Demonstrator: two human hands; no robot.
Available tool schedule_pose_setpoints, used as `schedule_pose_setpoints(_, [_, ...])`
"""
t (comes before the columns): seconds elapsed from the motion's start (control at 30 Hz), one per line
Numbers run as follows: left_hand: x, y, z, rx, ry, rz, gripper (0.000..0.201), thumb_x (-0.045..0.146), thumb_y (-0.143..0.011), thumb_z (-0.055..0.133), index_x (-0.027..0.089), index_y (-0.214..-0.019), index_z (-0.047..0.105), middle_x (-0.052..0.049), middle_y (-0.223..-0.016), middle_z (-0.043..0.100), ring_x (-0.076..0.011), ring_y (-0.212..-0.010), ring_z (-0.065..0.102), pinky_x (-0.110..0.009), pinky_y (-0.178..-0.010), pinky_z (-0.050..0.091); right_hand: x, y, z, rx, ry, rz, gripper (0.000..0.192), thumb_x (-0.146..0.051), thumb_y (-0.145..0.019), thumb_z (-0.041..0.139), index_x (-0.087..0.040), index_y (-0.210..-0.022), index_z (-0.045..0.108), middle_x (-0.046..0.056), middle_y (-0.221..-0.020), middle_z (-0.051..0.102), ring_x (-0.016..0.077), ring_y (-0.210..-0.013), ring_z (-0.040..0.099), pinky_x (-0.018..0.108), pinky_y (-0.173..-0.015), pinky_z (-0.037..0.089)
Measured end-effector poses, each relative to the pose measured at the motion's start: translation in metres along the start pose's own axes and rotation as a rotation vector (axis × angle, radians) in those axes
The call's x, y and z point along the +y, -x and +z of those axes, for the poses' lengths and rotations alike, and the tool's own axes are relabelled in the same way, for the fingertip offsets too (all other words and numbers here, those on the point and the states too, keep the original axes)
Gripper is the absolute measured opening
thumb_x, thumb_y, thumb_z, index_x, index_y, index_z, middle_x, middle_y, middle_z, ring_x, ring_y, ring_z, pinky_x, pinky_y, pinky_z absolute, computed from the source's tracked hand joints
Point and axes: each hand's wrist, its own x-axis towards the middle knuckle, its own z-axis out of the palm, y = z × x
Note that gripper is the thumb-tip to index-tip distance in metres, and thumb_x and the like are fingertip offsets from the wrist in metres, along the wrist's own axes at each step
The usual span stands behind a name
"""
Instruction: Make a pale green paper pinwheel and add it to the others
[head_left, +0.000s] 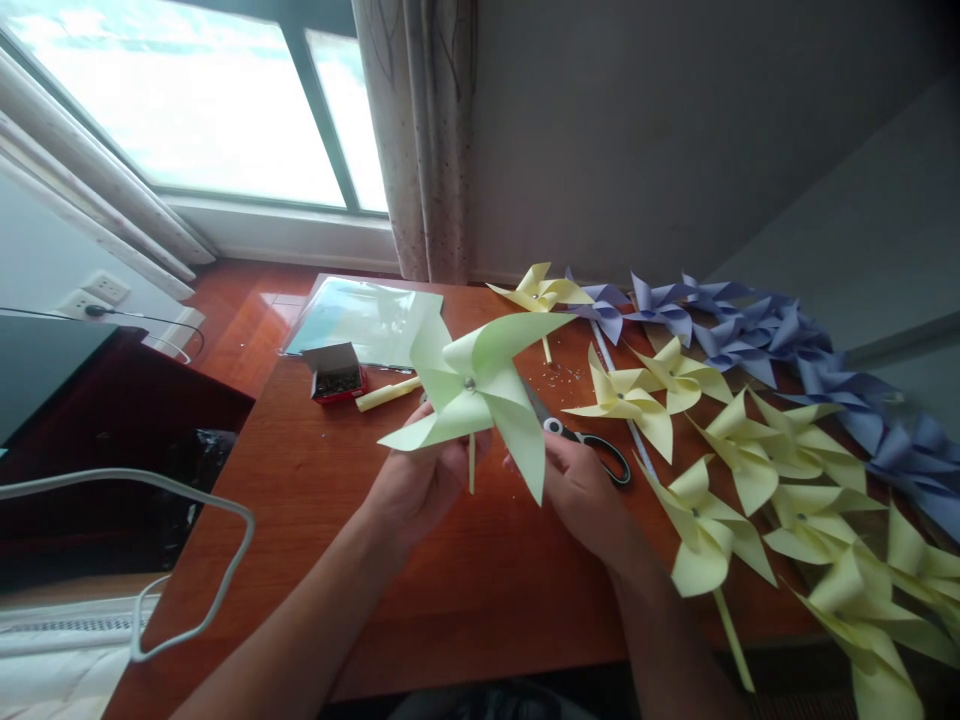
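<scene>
A pale green paper pinwheel [455, 397] faces me in the middle of the head view, a round metal pin at its centre. Its short rolled-paper stick [472, 468] hangs below the blades. My left hand [421, 490] is closed around the pinwheel from behind, near the stick; some of its fingers are hidden by the paper. At the lower right blade, my right hand [583, 495] has its fingers curled behind the paper, with a fingertip showing past the blade's left edge. Black-handled scissors [616, 462] lie on the table just beyond my right hand.
The brown wooden table [465, 610] bears several yellow pinwheels [709, 525] and a row of purple pinwheels [772, 325] on the right. A small open box of dark pins [337, 382], a yellow paper roll [386, 394] and a plastic sleeve [367, 318] are left. A white cable [232, 500] loops over the left edge.
</scene>
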Motion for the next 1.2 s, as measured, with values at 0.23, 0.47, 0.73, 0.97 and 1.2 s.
schedule_pose_setpoints(0.23, [-0.003, 0.007, 0.003, -0.076, -0.022, -0.129, 0.02, 0.025, -0.082, 0.078, 0.018, -0.086, 0.06, 0.003, -0.062, 0.061, -0.0114, -0.048, 0.059, -0.02, -0.043, 0.05, 0.0, 0.002, 0.023, -0.193, -0.098, -0.042, 0.029, -0.04, -0.098, 0.059, -0.023, -0.08, 0.074, 0.002, -0.076, 0.071, 0.0203, -0.073, 0.063, 0.032, -0.066, 0.048])
schedule_pose_setpoints(0.47, [0.0, 0.007, 0.008, -0.033, -0.011, -0.039, 0.025, 0.03, -0.081, 0.08, 0.019, -0.089, 0.06, 0.001, -0.072, 0.065, -0.0132, -0.056, 0.063, -0.021, -0.047, 0.052, 0.001, 0.002, 0.031, -0.135, -0.252, 0.033, 0.022, -0.045, -0.086, 0.073, -0.024, -0.08, 0.074, 0.0, -0.073, 0.07, 0.0188, -0.069, 0.063, 0.031, -0.065, 0.051])
schedule_pose_setpoints(0.73, [-0.006, 0.006, 0.004, -0.052, -0.137, -0.066, 0.017, 0.027, -0.081, 0.077, 0.015, -0.082, 0.066, -0.002, -0.061, 0.064, -0.0152, -0.05, 0.06, -0.026, -0.05, 0.05, 0.004, 0.0, 0.032, -0.011, -0.314, 0.019, 0.023, -0.044, -0.084, 0.071, -0.022, -0.077, 0.071, 0.0, -0.067, 0.066, 0.0165, -0.063, 0.06, 0.028, -0.06, 0.051])
schedule_pose_setpoints(0.97, [-0.015, 0.0, -0.008, 0.261, -0.224, -0.11, 0.024, 0.014, -0.067, 0.079, 0.012, -0.09, 0.075, -0.007, -0.086, 0.075, -0.0128, -0.077, 0.068, -0.019, -0.069, 0.052, 0.008, 0.0, 0.02, 0.323, -0.013, -0.189, 0.012, -0.031, -0.089, 0.065, -0.021, -0.086, 0.07, 0.003, -0.08, 0.071, 0.0171, -0.071, 0.066, 0.027, -0.067, 0.054])
schedule_pose_setpoints(1.2, [-0.015, -0.005, -0.018, 0.313, -0.2, -0.076, 0.025, 0.013, -0.064, 0.076, 0.015, -0.089, 0.074, -0.002, -0.083, 0.073, -0.0099, -0.073, 0.065, -0.017, -0.068, 0.051, 0.014, -0.003, 0.016, 0.37, 0.039, -0.245, 0.011, -0.031, -0.092, 0.065, -0.022, -0.089, 0.07, 0.003, -0.082, 0.071, 0.0166, -0.072, 0.067, 0.026, -0.068, 0.055])
